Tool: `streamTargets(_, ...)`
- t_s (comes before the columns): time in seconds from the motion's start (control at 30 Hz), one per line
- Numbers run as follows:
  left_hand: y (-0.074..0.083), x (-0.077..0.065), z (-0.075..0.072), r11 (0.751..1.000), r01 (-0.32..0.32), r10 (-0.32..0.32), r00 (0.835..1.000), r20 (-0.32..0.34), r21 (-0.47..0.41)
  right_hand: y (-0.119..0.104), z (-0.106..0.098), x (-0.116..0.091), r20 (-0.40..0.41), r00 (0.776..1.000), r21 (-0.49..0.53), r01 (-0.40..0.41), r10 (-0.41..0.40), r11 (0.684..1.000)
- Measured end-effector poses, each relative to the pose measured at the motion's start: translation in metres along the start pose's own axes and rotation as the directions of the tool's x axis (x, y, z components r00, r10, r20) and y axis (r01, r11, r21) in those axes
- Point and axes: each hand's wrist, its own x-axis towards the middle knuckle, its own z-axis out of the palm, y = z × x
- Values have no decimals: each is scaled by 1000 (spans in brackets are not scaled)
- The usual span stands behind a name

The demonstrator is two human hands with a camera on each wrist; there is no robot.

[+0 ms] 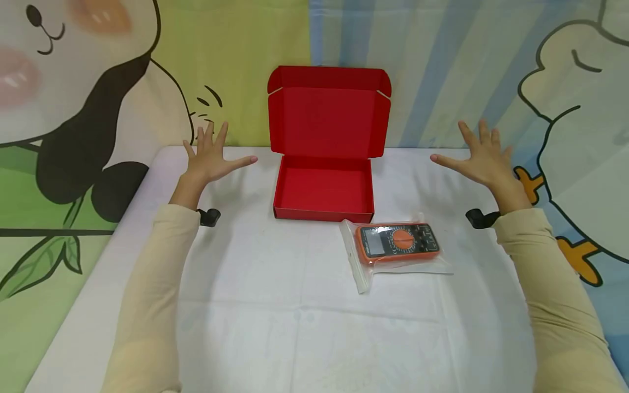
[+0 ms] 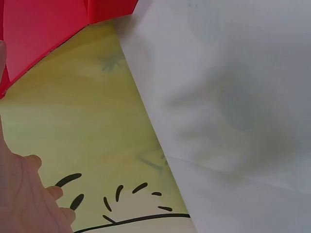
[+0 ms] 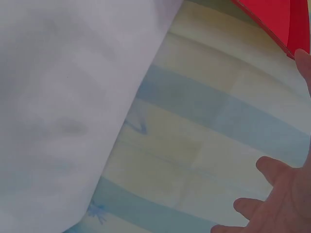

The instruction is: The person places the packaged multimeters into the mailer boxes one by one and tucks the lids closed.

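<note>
My left hand (image 1: 208,158) is raised over the table's far left with its fingers spread wide and nothing in it. On the other side my right hand (image 1: 484,158) is held up the same way, fingers apart and bare. Between them stands a red cardboard box (image 1: 323,188), its lid (image 1: 329,120) tipped up at the back and its inside bare. Just in front of its right corner lies an orange and black multimeter (image 1: 398,242) in a clear plastic bag (image 1: 362,275). In the wrist views, part of each hand and a piece of red box show.
A white cloth (image 1: 295,333) covers the table. Behind it hangs a cartoon-printed curtain (image 1: 245,71), with a panda at left and a pale figure at right. Small black wrist cameras sit at both cuffs.
</note>
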Motion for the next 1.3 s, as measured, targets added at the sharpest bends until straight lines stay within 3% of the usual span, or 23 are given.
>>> streamTargets(0.57,-5,-14,17,994,-56,52,998,-43,-96,-13,4,-16,-60,996,105,70,-64,992)
streamTargets(0.97,-3,-16,29,967,-169,144,980,-138,-188,-32,6,-37,-61,989,187,144,-135,972)
streamTargets(1.13,-6,-18,34,960,-183,153,977,-151,-211,-37,4,-46,-74,983,195,177,-165,965)
streamTargets(1.3,-8,-21,40,930,-192,155,978,-142,-312,-40,3,-54,-93,977,208,207,-191,956)
